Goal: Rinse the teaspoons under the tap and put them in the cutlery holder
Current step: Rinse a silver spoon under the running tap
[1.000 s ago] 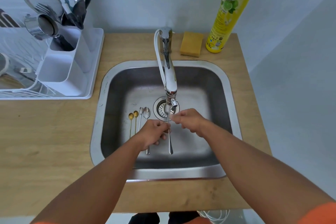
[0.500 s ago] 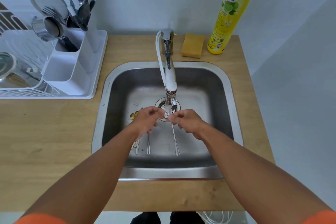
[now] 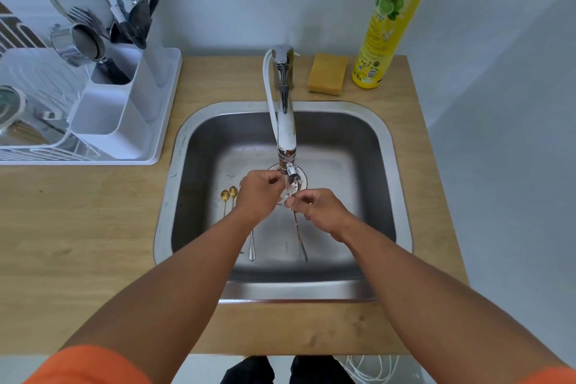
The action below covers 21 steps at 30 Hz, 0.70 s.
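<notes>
We see a wooden table [image 3: 78, 227] with a steel sink [image 3: 386, 146] sunk into its middle. At the left stands a white dish rack [image 3: 165, 103], and in its near corner the white cutlery holder [image 3: 124, 121] carries forks, spoons and a small strainer in its back compartments; the front compartment looks bare as far as we can tell. At the back of the table, right of the tap [image 3: 286, 121], stand a tall yellow-green detergent bottle [image 3: 386, 28] and beside it a yellow sponge [image 3: 327, 73].

Our 2 forearms reach over the front rim into the sink. The left hand [image 3: 258, 193] has its fingers curled together at the bowl end of the held teaspoon [image 3: 298, 237], right under the tap's outlet, where water blurs the bowl. The right hand [image 3: 318, 209] pinches the same spoon just below, thumb against forefinger, and the handle slants down toward us, its tip near the sink floor.

On the sink floor to the left lie 2 gold teaspoons [image 3: 229, 196], side by side with bowls pointing away from us. A silver teaspoon [image 3: 252, 246] lies nearer the middle, its bowl hidden under the left wrist.
</notes>
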Each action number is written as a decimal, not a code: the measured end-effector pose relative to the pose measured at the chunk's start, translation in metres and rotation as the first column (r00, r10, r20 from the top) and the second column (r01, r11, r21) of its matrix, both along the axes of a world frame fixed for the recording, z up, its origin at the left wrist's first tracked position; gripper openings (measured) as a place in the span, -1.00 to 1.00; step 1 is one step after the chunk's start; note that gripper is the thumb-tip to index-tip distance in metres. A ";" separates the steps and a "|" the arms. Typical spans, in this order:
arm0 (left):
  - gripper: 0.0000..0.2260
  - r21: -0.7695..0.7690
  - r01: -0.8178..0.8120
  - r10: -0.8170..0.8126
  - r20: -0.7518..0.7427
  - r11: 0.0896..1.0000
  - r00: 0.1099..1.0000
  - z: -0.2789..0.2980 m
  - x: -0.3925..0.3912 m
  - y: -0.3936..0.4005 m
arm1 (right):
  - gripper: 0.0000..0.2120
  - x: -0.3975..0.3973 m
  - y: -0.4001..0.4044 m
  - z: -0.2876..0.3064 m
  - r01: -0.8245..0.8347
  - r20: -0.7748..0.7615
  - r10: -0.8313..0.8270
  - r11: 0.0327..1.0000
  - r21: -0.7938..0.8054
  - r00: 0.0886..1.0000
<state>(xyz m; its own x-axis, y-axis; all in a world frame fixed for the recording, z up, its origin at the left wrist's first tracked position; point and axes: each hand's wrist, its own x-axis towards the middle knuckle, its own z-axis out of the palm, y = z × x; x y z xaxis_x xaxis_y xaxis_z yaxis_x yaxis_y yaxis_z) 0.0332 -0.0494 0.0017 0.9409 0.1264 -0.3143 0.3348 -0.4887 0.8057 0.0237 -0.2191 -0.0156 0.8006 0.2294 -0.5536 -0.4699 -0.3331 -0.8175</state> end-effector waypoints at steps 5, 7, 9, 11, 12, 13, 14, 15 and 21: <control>-0.72 -0.204 -0.062 0.041 -0.109 0.977 0.993 0.002 -0.010 0.005 | -0.89 0.002 -0.007 0.002 -0.053 0.043 0.054 0.998 -0.027 0.998; -0.74 -0.319 -0.103 0.041 -0.195 0.942 0.980 0.002 -0.017 0.009 | -0.87 0.004 -0.010 0.003 -0.097 0.052 0.099 0.995 -0.036 0.994; -0.75 -0.450 -0.167 0.036 -0.285 0.877 0.958 0.000 -0.024 0.011 | -0.87 0.005 -0.013 0.003 -0.137 0.062 0.139 0.990 -0.032 0.988; -0.75 -0.538 -0.228 0.036 -0.342 0.811 0.939 -0.001 -0.030 0.011 | -0.86 0.007 -0.016 0.005 -0.192 0.080 0.195 0.980 -0.044 0.978; -0.75 -0.562 -0.245 0.040 -0.351 0.790 0.935 0.000 -0.032 0.010 | -0.85 0.007 -0.017 0.007 -0.226 0.091 0.230 0.973 -0.050 0.969; -0.75 -0.572 -0.257 0.047 -0.355 0.779 0.934 0.001 -0.034 0.009 | -0.84 0.008 -0.018 0.010 -0.260 0.100 0.265 0.964 -0.055 0.959; -0.75 -0.573 -0.274 0.062 -0.361 0.772 0.931 0.003 -0.034 0.007 | -0.83 0.009 -0.019 0.013 -0.291 0.108 0.297 0.955 -0.063 0.949; -0.73 -0.568 -0.295 0.081 -0.370 0.768 0.925 0.006 -0.034 0.005 | -0.83 0.011 -0.020 0.017 -0.320 0.114 0.326 0.945 -0.073 0.938; -0.64 -0.514 -0.449 0.159 -0.512 0.731 0.844 0.022 -0.027 -0.009 | -0.82 0.018 -0.027 0.030 -0.423 0.139 0.435 0.900 -0.109 0.890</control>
<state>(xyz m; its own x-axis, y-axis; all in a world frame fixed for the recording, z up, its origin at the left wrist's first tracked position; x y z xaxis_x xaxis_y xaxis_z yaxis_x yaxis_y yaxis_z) 0.0064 -0.0583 0.0238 0.6453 0.0332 -0.7632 0.7380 0.2310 0.6340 0.0418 -0.2460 0.0148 0.7107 0.5336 -0.4585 -0.1362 -0.5350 -0.8338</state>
